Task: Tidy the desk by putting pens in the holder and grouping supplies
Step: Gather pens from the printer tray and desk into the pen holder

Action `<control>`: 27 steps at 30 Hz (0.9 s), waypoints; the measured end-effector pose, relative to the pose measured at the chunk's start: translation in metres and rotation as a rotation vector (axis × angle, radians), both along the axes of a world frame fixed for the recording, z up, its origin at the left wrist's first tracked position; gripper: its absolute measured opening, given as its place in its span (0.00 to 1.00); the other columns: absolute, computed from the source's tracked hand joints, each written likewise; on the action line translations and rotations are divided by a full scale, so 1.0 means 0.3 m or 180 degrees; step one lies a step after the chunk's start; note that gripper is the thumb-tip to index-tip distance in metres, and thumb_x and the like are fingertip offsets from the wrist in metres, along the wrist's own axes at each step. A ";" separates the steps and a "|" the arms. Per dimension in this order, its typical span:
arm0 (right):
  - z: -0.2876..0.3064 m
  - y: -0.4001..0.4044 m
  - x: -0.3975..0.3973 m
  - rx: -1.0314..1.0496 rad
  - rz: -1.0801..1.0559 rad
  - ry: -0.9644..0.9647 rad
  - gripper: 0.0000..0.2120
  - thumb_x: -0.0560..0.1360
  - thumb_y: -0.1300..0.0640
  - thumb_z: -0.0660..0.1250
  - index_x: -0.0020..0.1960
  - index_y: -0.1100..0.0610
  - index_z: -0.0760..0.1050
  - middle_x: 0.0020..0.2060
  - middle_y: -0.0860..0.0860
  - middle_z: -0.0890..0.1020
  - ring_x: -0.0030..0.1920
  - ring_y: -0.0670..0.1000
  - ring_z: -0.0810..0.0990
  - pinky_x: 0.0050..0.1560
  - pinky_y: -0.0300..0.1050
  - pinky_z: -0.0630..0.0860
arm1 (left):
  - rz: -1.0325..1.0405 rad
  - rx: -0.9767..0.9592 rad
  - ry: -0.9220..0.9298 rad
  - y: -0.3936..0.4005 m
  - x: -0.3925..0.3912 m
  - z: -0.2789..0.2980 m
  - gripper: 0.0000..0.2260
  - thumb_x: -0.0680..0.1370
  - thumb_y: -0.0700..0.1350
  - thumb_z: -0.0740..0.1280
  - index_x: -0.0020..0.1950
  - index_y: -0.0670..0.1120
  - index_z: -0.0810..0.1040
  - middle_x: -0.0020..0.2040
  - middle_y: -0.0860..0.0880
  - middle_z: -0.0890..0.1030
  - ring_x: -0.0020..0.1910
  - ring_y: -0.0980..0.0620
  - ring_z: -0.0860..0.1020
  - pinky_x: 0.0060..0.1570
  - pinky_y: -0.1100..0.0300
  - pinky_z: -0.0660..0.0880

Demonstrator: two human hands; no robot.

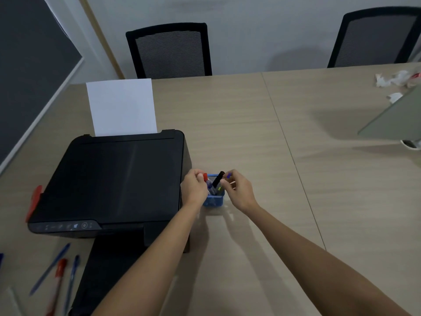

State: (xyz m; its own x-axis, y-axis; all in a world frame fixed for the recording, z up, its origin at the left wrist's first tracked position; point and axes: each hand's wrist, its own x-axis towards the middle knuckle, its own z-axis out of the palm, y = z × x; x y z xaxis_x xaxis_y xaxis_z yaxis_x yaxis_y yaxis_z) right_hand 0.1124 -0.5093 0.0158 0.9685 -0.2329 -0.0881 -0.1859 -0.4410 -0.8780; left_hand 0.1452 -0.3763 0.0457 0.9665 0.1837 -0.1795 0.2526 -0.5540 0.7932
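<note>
Both hands meet over a small blue mesh pen holder (214, 200) that stands on the wooden worktop (250, 133) just beside the front right corner of a black printer (109, 179). The left hand (193, 190) pinches the top of a red-capped marker (205, 177) whose lower part sits in the holder. The right hand (238, 192) has its fingertips closed on a blue-capped pen (229, 175) at the holder's far right edge. Between the two hands a black marker (218, 179) leans upright inside the holder, with other pens beside it too small to tell apart.

In front of the printer, on its left, three loose pens lie on the worktop: a blue pen (51, 267), a red pen (58, 283) and another blue pen (71, 281), close together. A white sheet of paper (120, 107) stands in the printer's rear feed. Behind the printer, past the worktop's far edge, stands a black mesh office chair (169, 51); a second chair (376, 37) stands well to the right. Crumpled white scraps (394, 79) lie far from the printer, at the worktop's far right.
</note>
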 end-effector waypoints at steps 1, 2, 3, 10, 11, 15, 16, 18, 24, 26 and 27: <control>-0.002 0.001 -0.003 -0.0057 -0.0009 -0.0007 0.07 0.77 0.55 0.64 0.50 0.58 0.76 0.45 0.56 0.81 0.43 0.56 0.81 0.44 0.45 0.77 | -0.0003 0.0069 0.0027 -0.005 -0.003 0.002 0.12 0.82 0.44 0.55 0.58 0.45 0.76 0.50 0.50 0.77 0.47 0.50 0.76 0.48 0.56 0.75; -0.004 0.001 -0.005 -0.0115 -0.0016 -0.0025 0.07 0.78 0.54 0.63 0.51 0.57 0.76 0.45 0.57 0.80 0.43 0.55 0.80 0.45 0.46 0.77 | -0.0027 0.0080 0.0126 -0.012 -0.006 0.001 0.13 0.82 0.45 0.53 0.59 0.44 0.75 0.52 0.47 0.77 0.49 0.48 0.76 0.51 0.53 0.76; -0.006 0.002 -0.006 -0.0163 -0.0029 -0.0050 0.08 0.78 0.53 0.62 0.51 0.56 0.76 0.46 0.57 0.80 0.45 0.55 0.80 0.48 0.46 0.77 | -0.0048 0.0006 0.0279 -0.017 -0.008 -0.001 0.14 0.82 0.47 0.52 0.56 0.44 0.76 0.53 0.45 0.77 0.50 0.46 0.76 0.54 0.51 0.75; -0.018 0.038 -0.019 -0.0278 0.0240 0.0286 0.15 0.81 0.55 0.58 0.65 0.53 0.77 0.59 0.58 0.77 0.59 0.56 0.76 0.59 0.40 0.70 | 0.0356 -0.1525 0.1344 -0.024 -0.013 -0.031 0.20 0.82 0.55 0.49 0.43 0.47 0.76 0.52 0.42 0.81 0.51 0.43 0.79 0.52 0.52 0.73; -0.020 0.043 -0.022 -0.0320 0.0323 0.0290 0.16 0.81 0.55 0.57 0.67 0.53 0.75 0.59 0.59 0.78 0.60 0.56 0.77 0.60 0.43 0.70 | 0.0407 -0.1683 0.1403 -0.021 -0.014 -0.034 0.20 0.82 0.55 0.49 0.42 0.47 0.75 0.51 0.42 0.80 0.50 0.44 0.78 0.50 0.54 0.72; -0.018 0.057 -0.036 -0.0287 0.0438 0.0279 0.21 0.82 0.52 0.56 0.74 0.50 0.65 0.62 0.58 0.78 0.60 0.56 0.77 0.59 0.47 0.73 | 0.0510 -0.1972 0.1553 -0.011 -0.009 -0.032 0.23 0.81 0.59 0.49 0.37 0.47 0.74 0.46 0.43 0.77 0.47 0.47 0.75 0.44 0.56 0.69; -0.015 0.058 -0.041 -0.0165 0.0381 0.0245 0.22 0.81 0.51 0.56 0.75 0.49 0.62 0.63 0.57 0.78 0.61 0.56 0.77 0.60 0.48 0.74 | 0.0526 -0.1987 0.1555 -0.011 -0.005 -0.032 0.25 0.81 0.59 0.49 0.38 0.46 0.75 0.44 0.43 0.78 0.45 0.47 0.76 0.45 0.56 0.70; 0.001 0.054 -0.045 0.0068 0.0213 0.0205 0.24 0.81 0.47 0.55 0.76 0.49 0.59 0.65 0.56 0.77 0.63 0.55 0.77 0.64 0.49 0.73 | 0.0529 -0.1995 0.1538 -0.011 0.006 -0.023 0.27 0.81 0.60 0.48 0.41 0.43 0.77 0.38 0.44 0.78 0.36 0.47 0.76 0.43 0.57 0.72; 0.105 0.024 0.003 0.0155 -0.0160 0.0089 0.24 0.82 0.47 0.49 0.75 0.55 0.61 0.74 0.52 0.68 0.73 0.51 0.65 0.69 0.40 0.59 | 0.0245 -0.1509 0.1224 0.002 0.036 0.076 0.29 0.81 0.61 0.46 0.69 0.42 0.71 0.56 0.41 0.81 0.51 0.44 0.80 0.51 0.55 0.76; 0.158 0.035 0.024 0.0183 -0.0188 0.0080 0.24 0.82 0.47 0.49 0.75 0.56 0.63 0.73 0.53 0.69 0.73 0.52 0.66 0.72 0.44 0.60 | 0.0194 -0.1516 0.1107 0.018 0.042 0.137 0.28 0.82 0.59 0.47 0.74 0.44 0.65 0.65 0.43 0.77 0.61 0.44 0.76 0.54 0.59 0.70; 0.184 0.046 0.034 0.0181 -0.0174 0.0074 0.24 0.82 0.47 0.49 0.74 0.57 0.63 0.73 0.53 0.69 0.73 0.52 0.66 0.73 0.46 0.61 | 0.0154 -0.1587 0.1064 0.029 0.046 0.169 0.27 0.82 0.59 0.48 0.75 0.44 0.64 0.71 0.44 0.72 0.68 0.45 0.72 0.58 0.57 0.67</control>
State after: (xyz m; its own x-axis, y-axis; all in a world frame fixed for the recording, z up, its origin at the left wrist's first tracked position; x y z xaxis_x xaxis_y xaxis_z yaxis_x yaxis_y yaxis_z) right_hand 0.1226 -0.4955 0.0711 0.9521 -0.2793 -0.1249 -0.2289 -0.3791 -0.8966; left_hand 0.1591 -0.3675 0.0964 0.8354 0.0416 -0.5481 0.5489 -0.1174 0.8276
